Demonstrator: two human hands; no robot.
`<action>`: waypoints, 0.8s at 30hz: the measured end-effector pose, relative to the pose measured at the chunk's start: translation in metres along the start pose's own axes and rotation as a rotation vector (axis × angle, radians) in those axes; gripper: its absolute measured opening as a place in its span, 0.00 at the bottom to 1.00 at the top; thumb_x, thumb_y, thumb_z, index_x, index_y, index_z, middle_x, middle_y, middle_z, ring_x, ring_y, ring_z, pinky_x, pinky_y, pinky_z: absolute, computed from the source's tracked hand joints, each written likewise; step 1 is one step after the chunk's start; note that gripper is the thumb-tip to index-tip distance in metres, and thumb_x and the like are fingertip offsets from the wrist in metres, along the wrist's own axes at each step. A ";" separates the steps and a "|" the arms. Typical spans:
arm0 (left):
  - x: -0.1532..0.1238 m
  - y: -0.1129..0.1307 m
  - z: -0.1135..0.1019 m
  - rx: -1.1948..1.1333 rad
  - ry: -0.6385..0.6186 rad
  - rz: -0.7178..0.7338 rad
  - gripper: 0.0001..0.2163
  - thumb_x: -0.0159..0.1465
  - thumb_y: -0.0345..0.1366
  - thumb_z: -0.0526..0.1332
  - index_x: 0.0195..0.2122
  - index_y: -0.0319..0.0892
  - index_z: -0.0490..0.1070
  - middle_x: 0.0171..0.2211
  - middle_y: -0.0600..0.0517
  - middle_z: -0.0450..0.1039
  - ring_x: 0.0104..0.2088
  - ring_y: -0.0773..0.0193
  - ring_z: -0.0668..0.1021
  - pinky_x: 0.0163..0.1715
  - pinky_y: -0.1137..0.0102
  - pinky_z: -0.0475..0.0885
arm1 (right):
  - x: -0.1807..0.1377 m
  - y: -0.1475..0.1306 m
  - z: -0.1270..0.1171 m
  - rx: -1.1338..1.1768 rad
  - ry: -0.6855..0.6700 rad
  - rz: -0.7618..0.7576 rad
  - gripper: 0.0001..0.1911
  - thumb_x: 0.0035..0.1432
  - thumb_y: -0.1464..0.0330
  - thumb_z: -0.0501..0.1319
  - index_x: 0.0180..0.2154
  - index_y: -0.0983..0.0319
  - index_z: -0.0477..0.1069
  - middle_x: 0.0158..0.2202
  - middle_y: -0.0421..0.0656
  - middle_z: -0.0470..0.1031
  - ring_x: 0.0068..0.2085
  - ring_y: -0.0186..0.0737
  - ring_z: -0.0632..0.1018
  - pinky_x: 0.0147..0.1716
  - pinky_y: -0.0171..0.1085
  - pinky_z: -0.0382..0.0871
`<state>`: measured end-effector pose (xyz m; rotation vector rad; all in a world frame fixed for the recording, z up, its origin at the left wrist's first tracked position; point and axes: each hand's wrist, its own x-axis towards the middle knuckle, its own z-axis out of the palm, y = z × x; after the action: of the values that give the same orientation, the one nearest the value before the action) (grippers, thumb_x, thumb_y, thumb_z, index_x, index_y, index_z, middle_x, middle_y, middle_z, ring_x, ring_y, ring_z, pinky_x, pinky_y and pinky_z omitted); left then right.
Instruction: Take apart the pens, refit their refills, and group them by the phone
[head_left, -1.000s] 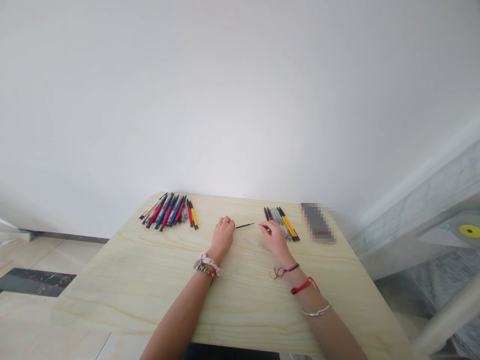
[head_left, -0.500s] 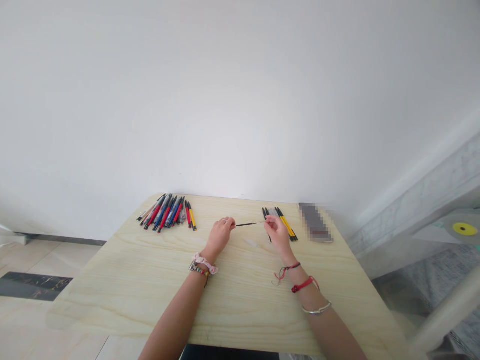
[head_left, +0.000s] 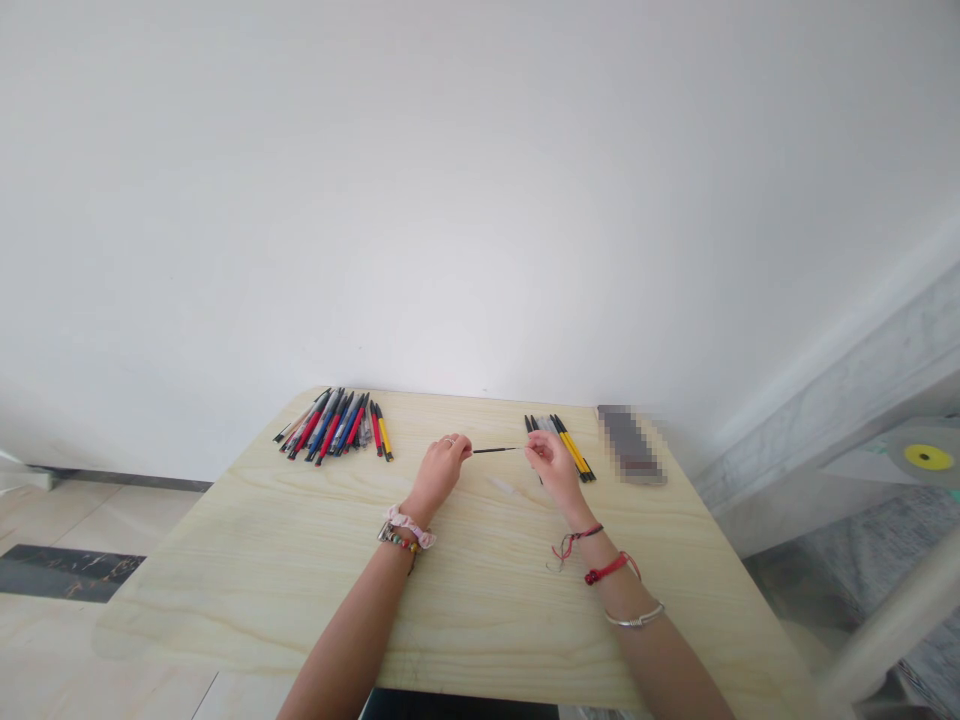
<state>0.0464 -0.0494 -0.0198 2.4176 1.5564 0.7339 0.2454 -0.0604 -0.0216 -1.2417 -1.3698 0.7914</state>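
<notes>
My left hand (head_left: 442, 465) pinches one end of a thin pen refill (head_left: 491, 450), dark along most of its length with a paler tip. It lies roughly level, pointing at my right hand (head_left: 549, 465). The thumb and fingers of that hand are pinched together just off the pale tip; anything small between them cannot be made out. On the tabletop below the refill lies a small clear piece (head_left: 505, 487). Yellow-and-black pens (head_left: 571, 448) lie right behind my right hand, which partly covers other pens there.
A pile of red, blue and black pens (head_left: 326, 425) lies at the back left of the wooden table (head_left: 480, 590), with a yellow pen (head_left: 385, 435) at its right side. A blurred-out phone-like object (head_left: 634, 445) lies at the back right. A white wall (head_left: 480, 200) stands behind.
My right hand has shifted very slightly at the refill's tip, and less of the pale end shows between the hands. My left hand has stayed in place.
</notes>
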 end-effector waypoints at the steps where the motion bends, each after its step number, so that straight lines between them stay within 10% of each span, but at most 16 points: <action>1: 0.000 0.000 0.000 -0.003 -0.002 0.003 0.07 0.60 0.31 0.49 0.31 0.41 0.65 0.30 0.50 0.68 0.32 0.65 0.69 0.33 0.70 0.62 | 0.000 0.000 0.000 0.004 -0.011 0.000 0.12 0.43 0.68 0.57 0.34 0.62 0.64 0.29 0.42 0.69 0.29 0.35 0.72 0.26 0.34 0.67; 24: -0.003 0.020 0.007 -0.273 -0.013 0.063 0.04 0.59 0.32 0.52 0.30 0.40 0.65 0.28 0.52 0.68 0.32 0.67 0.70 0.33 0.73 0.64 | -0.011 -0.009 0.021 0.462 -0.090 0.281 0.09 0.36 0.69 0.64 0.26 0.64 0.69 0.20 0.38 0.70 0.24 0.31 0.70 0.23 0.30 0.63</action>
<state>0.0645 -0.0600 -0.0191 2.2733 1.2853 0.8771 0.2220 -0.0694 -0.0208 -1.0472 -1.0103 1.2919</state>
